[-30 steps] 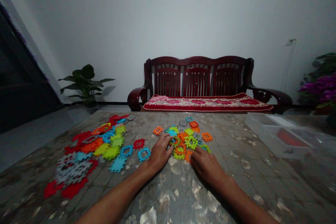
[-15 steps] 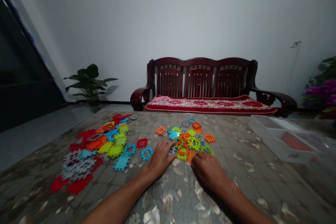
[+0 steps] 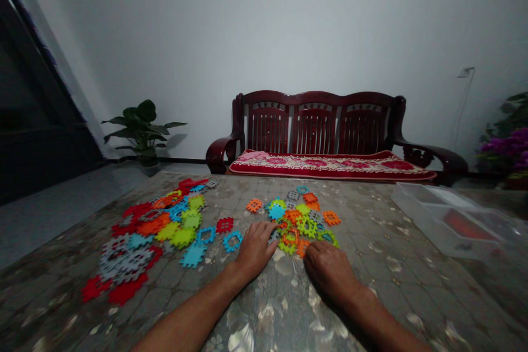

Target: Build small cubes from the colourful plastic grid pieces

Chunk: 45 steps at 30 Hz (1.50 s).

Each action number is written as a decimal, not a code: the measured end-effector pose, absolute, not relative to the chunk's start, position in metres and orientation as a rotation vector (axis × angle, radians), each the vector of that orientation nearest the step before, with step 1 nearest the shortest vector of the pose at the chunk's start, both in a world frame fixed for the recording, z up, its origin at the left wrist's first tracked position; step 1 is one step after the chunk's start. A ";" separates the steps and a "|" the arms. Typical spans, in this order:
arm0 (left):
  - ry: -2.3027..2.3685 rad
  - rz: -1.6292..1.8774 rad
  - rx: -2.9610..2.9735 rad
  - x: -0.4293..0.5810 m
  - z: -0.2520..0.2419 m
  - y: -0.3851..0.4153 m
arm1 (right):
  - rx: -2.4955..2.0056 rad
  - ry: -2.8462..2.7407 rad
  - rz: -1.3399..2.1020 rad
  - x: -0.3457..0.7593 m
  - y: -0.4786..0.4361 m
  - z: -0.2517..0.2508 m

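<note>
In front of me, a mixed pile of notched plastic building tiles lies between my hands. My left hand (image 3: 256,246) rests at its left side with fingers stretched out and thumb apart, over a grey tile (image 3: 274,236). At the pile's near right edge, my right hand (image 3: 330,265) is closed with curled fingers, beside an orange tile (image 3: 302,247); whatever might be inside it is hidden. A blue tile (image 3: 276,210) and a lime green tile (image 3: 307,226) lie in this pile. Left of my left hand are a blue frame tile (image 3: 225,247) and a red window tile (image 3: 225,225).
A larger heap of tiles, with grey tiles (image 3: 124,261) and red tiles (image 3: 127,290), spreads over the table's left side. A clear plastic box (image 3: 424,231) stands at the right. Beyond the table (image 3: 371,286) are a wooden bench (image 3: 313,100) and a potted plant (image 3: 142,129).
The view has shifted very slightly. Both hands keep nearly the same place and shape beside the pile, and no tile has visibly moved.
</note>
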<state>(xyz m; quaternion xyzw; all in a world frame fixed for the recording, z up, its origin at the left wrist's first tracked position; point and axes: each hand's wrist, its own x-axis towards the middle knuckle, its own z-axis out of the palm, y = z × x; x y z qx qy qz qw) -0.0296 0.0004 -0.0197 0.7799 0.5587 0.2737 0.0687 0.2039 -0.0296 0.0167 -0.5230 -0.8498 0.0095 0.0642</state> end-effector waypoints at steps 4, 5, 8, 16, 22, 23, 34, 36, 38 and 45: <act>1.676 0.832 2.354 -0.030 -0.020 -0.001 | -1.556 -2.519 0.112 0.209 -0.030 0.016; 1.675 0.832 2.353 -0.030 -0.020 -0.001 | -1.560 -2.519 0.130 0.210 -0.029 0.016; 1.676 0.835 2.348 -0.029 -0.020 -0.001 | -1.554 -2.539 0.141 0.209 -0.028 0.015; 1.693 0.782 2.343 -0.028 -0.016 -0.004 | -1.348 -2.466 0.136 0.216 -0.030 0.019; 1.688 0.779 2.345 -0.028 -0.014 -0.003 | -1.292 -2.359 0.001 0.215 0.008 0.026; 1.687 0.782 2.344 -0.028 -0.014 -0.003 | -1.297 -2.353 -0.006 0.215 0.016 0.028; 1.761 1.000 2.468 -0.059 -0.010 -0.015 | -1.284 -1.976 -0.015 0.260 0.053 -0.001; 1.913 1.059 2.455 -0.083 -0.002 -0.022 | -1.356 -1.884 0.008 0.277 0.057 -0.012; 2.195 1.154 2.311 -0.115 0.010 -0.030 | -1.433 -1.842 0.011 0.292 0.063 -0.023; 3.062 1.286 1.247 -0.257 0.053 -0.058 | -1.591 -1.829 0.042 0.310 0.084 -0.044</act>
